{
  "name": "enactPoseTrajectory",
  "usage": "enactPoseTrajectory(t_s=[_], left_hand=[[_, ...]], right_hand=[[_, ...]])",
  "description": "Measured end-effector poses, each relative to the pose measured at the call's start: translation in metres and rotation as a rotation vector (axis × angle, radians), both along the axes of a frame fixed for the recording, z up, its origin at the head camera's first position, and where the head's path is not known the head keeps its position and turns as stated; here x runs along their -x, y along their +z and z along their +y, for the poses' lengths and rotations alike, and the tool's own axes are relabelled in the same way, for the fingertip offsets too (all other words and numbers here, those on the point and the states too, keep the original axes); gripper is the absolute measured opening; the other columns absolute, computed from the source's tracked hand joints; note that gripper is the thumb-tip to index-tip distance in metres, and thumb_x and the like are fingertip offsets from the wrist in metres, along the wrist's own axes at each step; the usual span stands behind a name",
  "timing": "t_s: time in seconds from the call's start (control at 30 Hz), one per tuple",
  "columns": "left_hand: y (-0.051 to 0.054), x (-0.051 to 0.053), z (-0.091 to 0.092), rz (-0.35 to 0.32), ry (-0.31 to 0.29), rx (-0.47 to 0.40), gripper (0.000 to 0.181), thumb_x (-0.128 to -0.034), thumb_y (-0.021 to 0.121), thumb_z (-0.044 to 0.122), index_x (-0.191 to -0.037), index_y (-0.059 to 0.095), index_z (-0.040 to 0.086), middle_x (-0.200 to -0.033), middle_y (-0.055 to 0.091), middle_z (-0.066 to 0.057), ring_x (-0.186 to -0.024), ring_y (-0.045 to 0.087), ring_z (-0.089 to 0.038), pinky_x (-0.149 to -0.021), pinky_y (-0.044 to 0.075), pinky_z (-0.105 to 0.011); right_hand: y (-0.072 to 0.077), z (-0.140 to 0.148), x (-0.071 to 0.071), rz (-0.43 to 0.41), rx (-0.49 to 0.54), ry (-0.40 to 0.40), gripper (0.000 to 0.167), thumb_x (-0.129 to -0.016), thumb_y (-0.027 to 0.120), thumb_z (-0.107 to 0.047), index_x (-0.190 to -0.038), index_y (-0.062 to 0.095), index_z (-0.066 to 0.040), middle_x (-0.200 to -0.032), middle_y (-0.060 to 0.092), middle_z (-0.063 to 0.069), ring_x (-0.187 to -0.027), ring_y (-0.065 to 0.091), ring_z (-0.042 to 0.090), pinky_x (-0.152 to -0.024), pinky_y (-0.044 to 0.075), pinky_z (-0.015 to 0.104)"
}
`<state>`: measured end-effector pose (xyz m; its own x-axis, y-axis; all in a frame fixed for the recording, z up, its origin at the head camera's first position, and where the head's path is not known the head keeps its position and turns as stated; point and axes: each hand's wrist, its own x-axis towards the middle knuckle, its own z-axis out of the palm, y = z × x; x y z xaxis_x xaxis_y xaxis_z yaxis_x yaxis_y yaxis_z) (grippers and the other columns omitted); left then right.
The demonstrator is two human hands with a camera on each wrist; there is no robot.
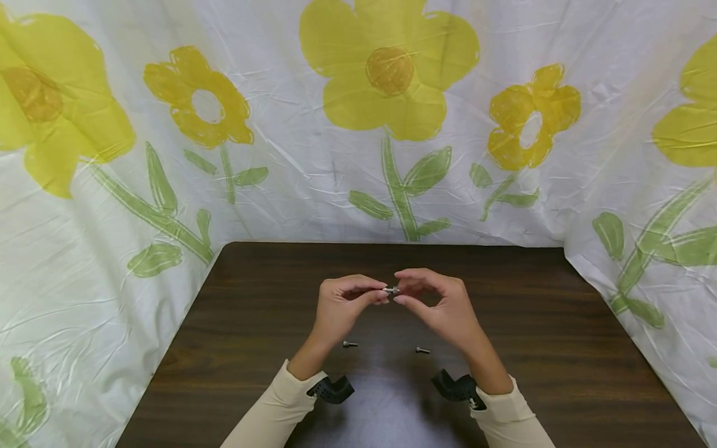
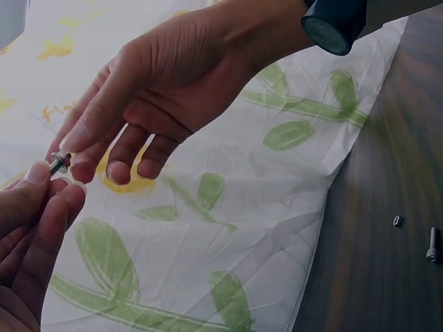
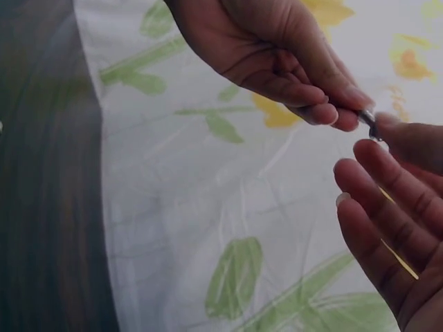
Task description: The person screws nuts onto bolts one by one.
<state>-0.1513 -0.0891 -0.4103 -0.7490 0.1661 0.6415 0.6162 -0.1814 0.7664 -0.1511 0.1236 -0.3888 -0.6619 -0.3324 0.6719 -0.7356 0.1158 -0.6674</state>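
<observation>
A small metal bolt (image 1: pixel 390 290) is pinched between the thumb and fingertips of my left hand (image 1: pixel 342 302), held level above the table. Its far end points right and carries a washer-like ring (image 2: pixel 61 162); whether a nut is there too is too small to tell. Around that end my right hand (image 1: pixel 442 302) is spread, with thumb below and forefinger above, a gap between them in the head view. In the right wrist view the right thumb (image 3: pixel 412 142) is very close to the bolt's end; contact is unclear. The other right fingers are loosely bent.
Two more small bolts lie on the dark wooden table (image 1: pixel 252 323): one bolt (image 1: pixel 350 344) below the left hand, another bolt (image 1: pixel 422 350) below the right. A small nut-like metal piece (image 2: pixel 397 221) shows in the left wrist view. A flowered curtain (image 1: pixel 302 186) surrounds the table.
</observation>
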Motion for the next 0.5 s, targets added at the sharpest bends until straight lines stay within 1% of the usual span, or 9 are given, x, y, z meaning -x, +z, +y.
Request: enactPoseTrajectory(t_s=[0.13, 0.23, 0.4, 0.5], left_hand=[[0.0000, -0.0006, -0.0001, -0.005, -0.011, -0.007, 0.010, -0.0848, 0.073, -0.014, -0.094, 0.075, -0.010, -0.087, 0.074, -0.021, -0.074, 0.075, -0.020, -0.065, 0.062, -0.040], [-0.0001, -0.0005, 0.0000, 0.001, -0.032, -0.016, 0.011, -0.0849, 0.073, -0.014, -0.095, 0.075, -0.010, -0.088, 0.074, -0.022, -0.076, 0.075, -0.021, -0.066, 0.062, -0.042], [-0.0007, 0.0002, 0.0004, 0.026, -0.052, -0.022, 0.010, -0.0850, 0.073, -0.014, -0.095, 0.074, -0.011, -0.088, 0.073, -0.023, -0.076, 0.075, -0.022, -0.065, 0.062, -0.044], [-0.0010, 0.0000, 0.0003, 0.026, -0.047, -0.019, 0.010, -0.0848, 0.073, -0.013, -0.094, 0.075, -0.011, -0.088, 0.074, -0.023, -0.076, 0.075, -0.022, -0.065, 0.062, -0.044]], right_hand=[[-0.0016, -0.0004, 0.0008, 0.020, -0.006, 0.002, 0.035, -0.078, 0.082, 0.009, -0.108, 0.075, -0.007, -0.092, 0.076, 0.006, -0.079, 0.072, 0.015, -0.068, 0.059, 0.025], [-0.0012, -0.0013, 0.0004, 0.022, -0.007, 0.012, 0.029, -0.080, 0.082, 0.008, -0.103, 0.076, -0.007, -0.092, 0.076, 0.005, -0.078, 0.072, 0.015, -0.066, 0.059, 0.027], [-0.0002, -0.0017, -0.0005, -0.003, -0.015, 0.016, 0.024, -0.083, 0.080, 0.005, -0.102, 0.077, -0.009, -0.094, 0.076, 0.002, -0.080, 0.073, 0.015, -0.067, 0.060, 0.030], [-0.0007, -0.0016, -0.0008, -0.023, -0.036, 0.015, 0.022, -0.086, 0.079, 0.003, -0.102, 0.076, -0.011, -0.092, 0.077, 0.003, -0.079, 0.073, 0.015, -0.068, 0.059, 0.028]])
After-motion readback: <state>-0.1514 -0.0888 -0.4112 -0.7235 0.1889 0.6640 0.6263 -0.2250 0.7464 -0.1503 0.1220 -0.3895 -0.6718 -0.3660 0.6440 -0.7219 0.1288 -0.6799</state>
